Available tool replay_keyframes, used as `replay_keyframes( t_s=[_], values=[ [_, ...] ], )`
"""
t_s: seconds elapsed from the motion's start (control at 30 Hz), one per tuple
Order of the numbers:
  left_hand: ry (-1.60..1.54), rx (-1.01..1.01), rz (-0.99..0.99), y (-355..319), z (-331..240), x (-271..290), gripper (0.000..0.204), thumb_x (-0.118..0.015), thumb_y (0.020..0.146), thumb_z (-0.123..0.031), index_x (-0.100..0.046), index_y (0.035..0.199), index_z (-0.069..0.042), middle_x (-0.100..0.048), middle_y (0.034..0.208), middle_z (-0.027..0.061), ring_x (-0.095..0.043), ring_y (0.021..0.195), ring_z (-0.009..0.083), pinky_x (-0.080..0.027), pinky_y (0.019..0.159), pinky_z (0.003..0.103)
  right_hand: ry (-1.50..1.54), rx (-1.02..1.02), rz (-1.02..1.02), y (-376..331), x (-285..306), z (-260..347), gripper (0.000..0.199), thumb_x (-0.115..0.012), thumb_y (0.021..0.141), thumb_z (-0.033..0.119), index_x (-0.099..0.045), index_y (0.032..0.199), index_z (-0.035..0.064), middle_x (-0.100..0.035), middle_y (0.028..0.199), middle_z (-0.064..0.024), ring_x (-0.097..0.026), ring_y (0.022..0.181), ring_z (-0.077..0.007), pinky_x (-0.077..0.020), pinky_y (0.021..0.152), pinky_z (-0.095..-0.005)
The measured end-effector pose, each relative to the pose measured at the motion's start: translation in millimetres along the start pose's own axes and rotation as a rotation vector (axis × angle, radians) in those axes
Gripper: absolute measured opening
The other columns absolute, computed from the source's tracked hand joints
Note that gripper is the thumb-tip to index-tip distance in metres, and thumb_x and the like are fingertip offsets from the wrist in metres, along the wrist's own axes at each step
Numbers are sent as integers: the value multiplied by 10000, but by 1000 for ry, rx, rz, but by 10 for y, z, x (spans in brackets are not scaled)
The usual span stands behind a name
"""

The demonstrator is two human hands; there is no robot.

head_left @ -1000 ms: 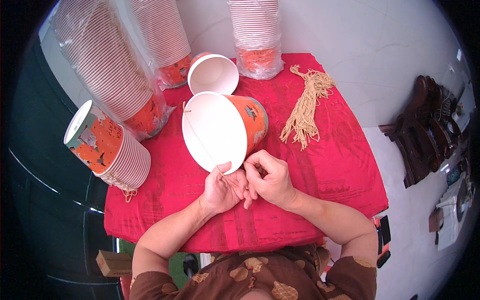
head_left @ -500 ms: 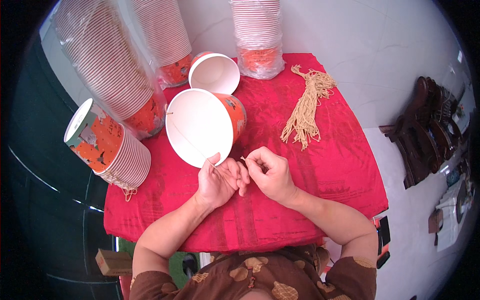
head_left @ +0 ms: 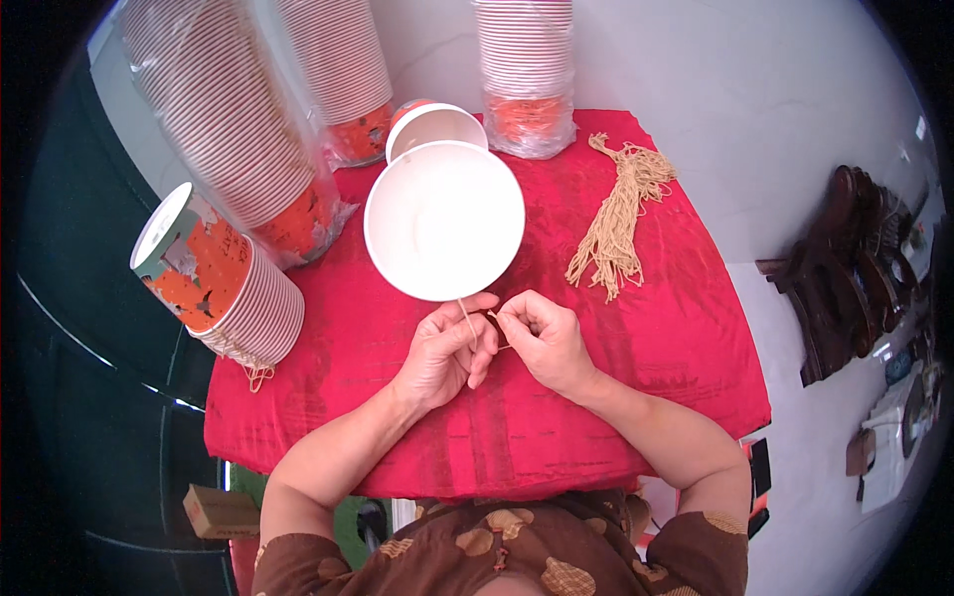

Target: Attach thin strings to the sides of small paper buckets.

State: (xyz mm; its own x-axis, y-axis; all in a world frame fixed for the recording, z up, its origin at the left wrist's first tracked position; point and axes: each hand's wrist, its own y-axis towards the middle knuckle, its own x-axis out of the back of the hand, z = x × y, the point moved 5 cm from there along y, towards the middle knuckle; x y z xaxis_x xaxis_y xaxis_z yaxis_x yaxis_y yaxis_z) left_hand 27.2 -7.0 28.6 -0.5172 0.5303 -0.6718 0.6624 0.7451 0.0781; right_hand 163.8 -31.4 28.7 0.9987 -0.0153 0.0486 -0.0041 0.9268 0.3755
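A paper bucket (head_left: 444, 221), white inside, stands tilted just beyond my hands with its mouth facing me. From the bucket's near rim a thin tan string (head_left: 465, 316) runs down over the fingers of my left hand (head_left: 445, 350). That hand is curled, with the string across its fingers and thumb. Close on its right, my right hand (head_left: 545, 343) pinches a bit of string between thumb and forefinger. The fingertips nearly meet, and part of the string is hidden among them. A bundle of tan strings (head_left: 621, 219) lies at the right on the red cloth.
A second paper bucket (head_left: 437, 124) lies behind the first. Plastic-wrapped bucket stacks (head_left: 214, 119) stand at the back left, and another wrapped stack (head_left: 527, 79) at the back. A leaning stack of orange buckets (head_left: 224, 273) with strings is at the left on the red cloth (head_left: 656, 368).
The bucket has turned and shifted right, so its string end has moved from the left rim to the near rim by my hands. My left hand has moved closer to my right.
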Motion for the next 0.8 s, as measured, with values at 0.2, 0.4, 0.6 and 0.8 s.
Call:
replay_keyframes(
  t_s=[0.2,0.4,0.6,0.8],
  values=[
    [135,24,-102,1,13,74,252,-613,934,-120,-576,1147,9,-640,768,100,-549,482,113,-433,364,219,1,7,38,-7,-24,62,52,-559,937,10,-580,891,-3,-608,756,10,-512,656,-16,-407,558,-184],
    [246,-41,-175,-25,19,102,185,-625,928,-108,-604,1059,20,-655,765,97,-559,479,108,-432,362,210,-57,38,36,-13,-50,129,71,-577,901,17,-582,835,-6,-648,709,-51,-599,636,-80,-477,552,-252],
    [381,-98,-234,-52,4,82,126,-589,953,-116,-574,911,2,-659,760,103,-578,498,119,-445,377,212,-34,17,51,-22,-65,72,99,-556,915,18,-564,824,-21,-658,714,-80,-638,649,-113,-507,565,-273],
    [426,-106,-266,-69,13,64,232,-511,1004,-186,-513,838,-24,-644,722,111,-579,493,126,-444,374,219,78,-38,141,-13,-133,163,148,-511,952,24,-544,820,-36,-639,674,-88,-648,591,-153,-532,544,-283]
  ],
)
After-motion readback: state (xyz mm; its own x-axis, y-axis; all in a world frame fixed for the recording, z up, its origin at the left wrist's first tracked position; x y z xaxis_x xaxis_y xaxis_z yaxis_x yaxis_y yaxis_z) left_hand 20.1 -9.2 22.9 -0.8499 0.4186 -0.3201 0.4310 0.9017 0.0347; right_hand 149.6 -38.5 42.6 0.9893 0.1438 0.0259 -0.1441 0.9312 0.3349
